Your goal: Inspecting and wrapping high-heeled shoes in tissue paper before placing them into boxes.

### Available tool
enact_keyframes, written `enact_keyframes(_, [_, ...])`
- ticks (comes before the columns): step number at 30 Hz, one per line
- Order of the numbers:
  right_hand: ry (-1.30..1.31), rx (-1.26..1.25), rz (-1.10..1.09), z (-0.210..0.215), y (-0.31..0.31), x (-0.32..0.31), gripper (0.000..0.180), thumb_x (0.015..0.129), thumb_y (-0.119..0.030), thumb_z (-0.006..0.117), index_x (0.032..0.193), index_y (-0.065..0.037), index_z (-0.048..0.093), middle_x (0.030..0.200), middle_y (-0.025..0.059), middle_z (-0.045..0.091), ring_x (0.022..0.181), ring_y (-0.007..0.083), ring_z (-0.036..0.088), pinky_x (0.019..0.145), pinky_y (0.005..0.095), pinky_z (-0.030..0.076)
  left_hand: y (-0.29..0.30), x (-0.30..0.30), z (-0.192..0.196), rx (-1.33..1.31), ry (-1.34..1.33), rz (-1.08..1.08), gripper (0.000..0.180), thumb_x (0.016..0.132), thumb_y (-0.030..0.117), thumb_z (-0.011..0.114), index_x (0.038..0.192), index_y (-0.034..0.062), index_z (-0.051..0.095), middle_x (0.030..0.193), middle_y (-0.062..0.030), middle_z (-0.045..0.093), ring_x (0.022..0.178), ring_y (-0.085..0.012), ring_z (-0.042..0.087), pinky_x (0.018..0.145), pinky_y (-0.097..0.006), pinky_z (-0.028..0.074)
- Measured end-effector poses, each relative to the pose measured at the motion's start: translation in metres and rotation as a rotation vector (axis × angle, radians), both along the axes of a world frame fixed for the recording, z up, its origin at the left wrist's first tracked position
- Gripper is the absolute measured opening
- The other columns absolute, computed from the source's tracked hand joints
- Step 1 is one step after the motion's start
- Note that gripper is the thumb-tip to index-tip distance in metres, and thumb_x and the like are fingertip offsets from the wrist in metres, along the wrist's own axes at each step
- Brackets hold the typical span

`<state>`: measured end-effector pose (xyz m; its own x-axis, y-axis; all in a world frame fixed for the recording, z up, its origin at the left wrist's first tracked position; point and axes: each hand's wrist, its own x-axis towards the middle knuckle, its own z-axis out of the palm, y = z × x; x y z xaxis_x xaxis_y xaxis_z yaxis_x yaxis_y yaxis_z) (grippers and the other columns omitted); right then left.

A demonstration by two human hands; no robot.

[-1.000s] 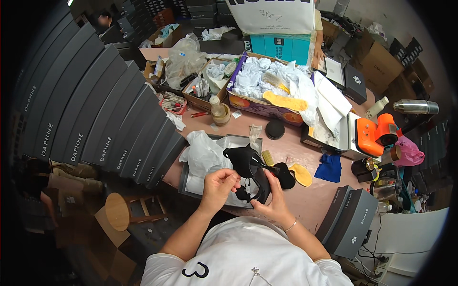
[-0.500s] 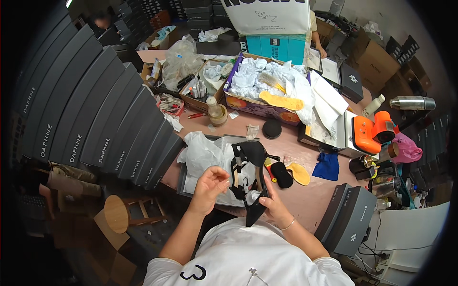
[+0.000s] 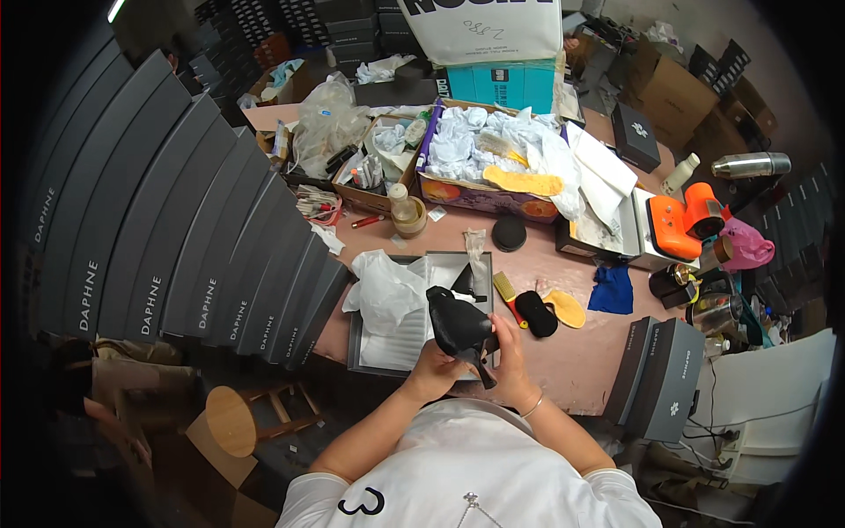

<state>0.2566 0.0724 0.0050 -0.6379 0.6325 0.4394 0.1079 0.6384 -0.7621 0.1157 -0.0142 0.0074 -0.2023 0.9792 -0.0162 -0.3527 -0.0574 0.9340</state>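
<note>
A black high-heeled shoe [image 3: 458, 327] is held over the near edge of the table. My left hand [image 3: 437, 370] is closed around its lower left side. My right hand [image 3: 512, 356] grips the shoe from the right, fingers pointing up along it. Beneath and behind them lies an open grey shoe box [image 3: 356, 339], with white tissue paper [image 3: 385, 286] spilling over its left part. Inside the box, behind the held shoe, a black pointed piece [image 3: 464, 280] shows; its kind is partly hidden. Right of the box lie a small brush [image 3: 504, 286] and a black oval pad [image 3: 535, 314].
Grey shoe boxes [image 3: 167, 220] are stacked high at left; two more [image 3: 664, 378] stand at right. A carton of crumpled tissue [image 3: 493, 195] sits behind. A yellow insole [image 3: 566, 310], a blue cloth [image 3: 611, 290], a round black tin [image 3: 509, 234] and an orange device [image 3: 671, 227] lie around.
The black shoe has been turned, its open strappy side no longer facing up. My left hand, free beside it before, has moved right and now holds it. More of the box's inside shows.
</note>
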Motion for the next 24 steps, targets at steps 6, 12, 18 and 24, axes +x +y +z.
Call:
enact_keyframes(6, [-0.049, 0.005, -0.028, 0.010, -0.020, -0.032, 0.076, 0.068, -0.015, 0.081, 0.132, -0.002, 0.043, 0.117, 0.0154, 0.052, 0.109, 0.0340, 0.050, 0.096, 0.0421, 0.040, -0.005, -0.052, 0.010, -0.028, -0.354, -0.050, 0.029, 0.085, 0.003, 0.066, 0.113, 0.0032, 0.060, 0.110, -0.0021, 0.062, 0.100, -0.0114, 0.058, 0.090, -0.026, 0.045])
enact_keyframes(12, [-0.086, -0.086, -0.084, 0.012, -0.048, -0.050, 0.064, 0.073, -0.019, 0.078, 0.127, -0.001, 0.049, 0.114, 0.0169, 0.055, 0.102, 0.0329, 0.054, 0.089, 0.0384, 0.045, -0.018, -0.090, 0.002, -0.108, -0.463, -0.162, 0.033, 0.087, 0.008, 0.064, 0.119, 0.0047, 0.055, 0.116, -0.0072, 0.060, 0.112, -0.0194, 0.055, 0.097, -0.033, 0.044])
enact_keyframes(18, [-0.062, -0.285, -0.102, 0.023, -0.060, -0.050, 0.051, 0.078, -0.015, 0.074, 0.122, -0.001, 0.053, 0.113, 0.0177, 0.057, 0.098, 0.0320, 0.058, 0.085, 0.0365, 0.046, -0.026, -0.107, -0.002, -0.181, -0.610, -0.217, 0.038, 0.088, 0.024, 0.066, 0.118, 0.0045, 0.055, 0.115, -0.0093, 0.061, 0.110, -0.0213, 0.057, 0.096, -0.035, 0.045])
enact_keyframes(24, [0.034, -0.242, -0.116, 0.066, -0.044, -0.065, 0.057, 0.077, -0.015, 0.074, 0.127, -0.001, 0.050, 0.125, 0.0197, 0.051, 0.117, 0.0340, 0.050, 0.097, 0.0383, 0.040, -0.025, -0.112, 0.002, -0.151, -0.678, -0.287, 0.046, 0.088, 0.041, 0.063, 0.111, 0.0032, 0.054, 0.100, -0.0094, 0.061, 0.096, -0.0208, 0.059, 0.089, -0.034, 0.047])
